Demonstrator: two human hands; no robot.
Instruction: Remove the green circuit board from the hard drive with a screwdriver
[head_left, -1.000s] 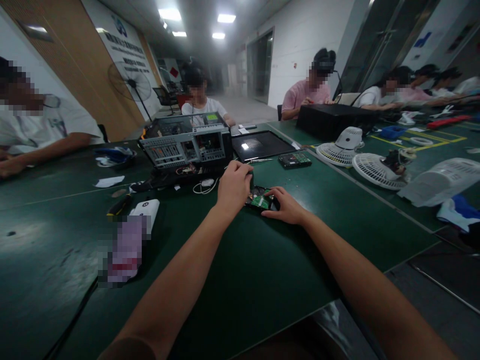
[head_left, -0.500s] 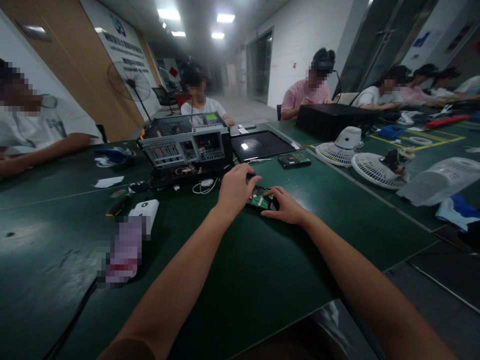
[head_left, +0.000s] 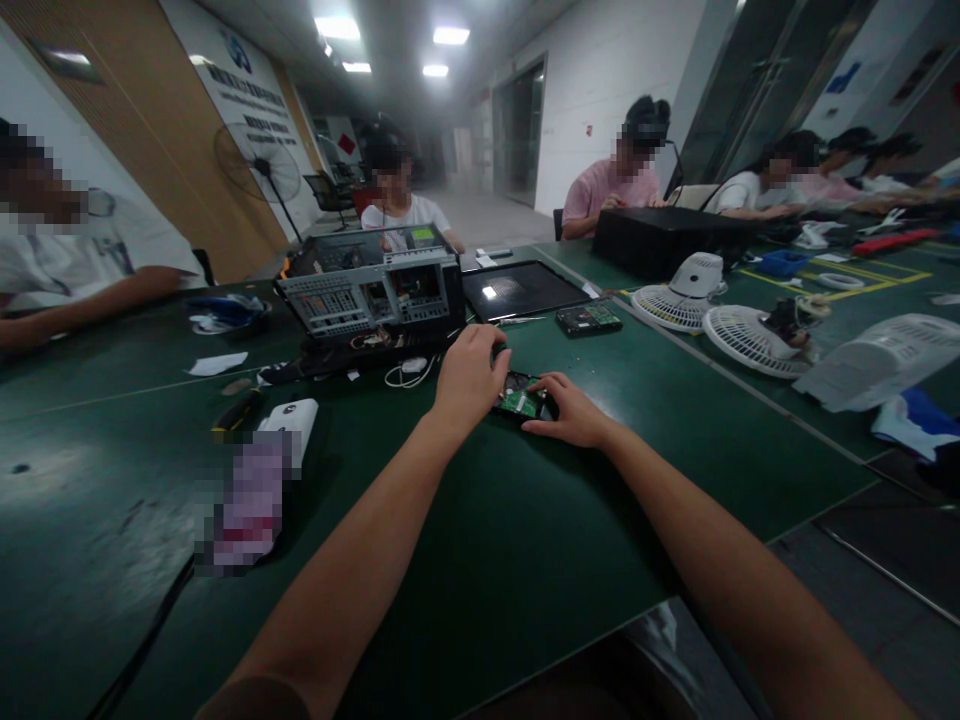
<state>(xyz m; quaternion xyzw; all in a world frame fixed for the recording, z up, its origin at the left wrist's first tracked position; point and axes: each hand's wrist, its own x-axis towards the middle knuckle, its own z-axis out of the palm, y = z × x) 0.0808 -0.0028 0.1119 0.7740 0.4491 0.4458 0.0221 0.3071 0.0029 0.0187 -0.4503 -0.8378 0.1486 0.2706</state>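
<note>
A hard drive (head_left: 520, 402) with its green circuit board facing up lies on the green table in front of me. My right hand (head_left: 571, 412) grips its right end, with the thumb along the near edge and the fingers on the board. Over the drive's left end is my left hand (head_left: 471, 372), fingers curled and thumb drawn in. A small dark thing shows between its thumb and forefinger, too hidden to name. Farther back, a second hard drive (head_left: 589, 320) rests flat on the table.
An opened computer case (head_left: 375, 290) stands behind my left hand, beside a black side panel (head_left: 525, 288). On the left are a screwdriver (head_left: 238, 412) and a white device (head_left: 294, 425). White fan parts (head_left: 757, 340) lie at right. Several people sit around the table.
My left thumb has drawn in closer to the fingers, and the hand has turned slightly. My right hand and the hard drive have stayed in place.
</note>
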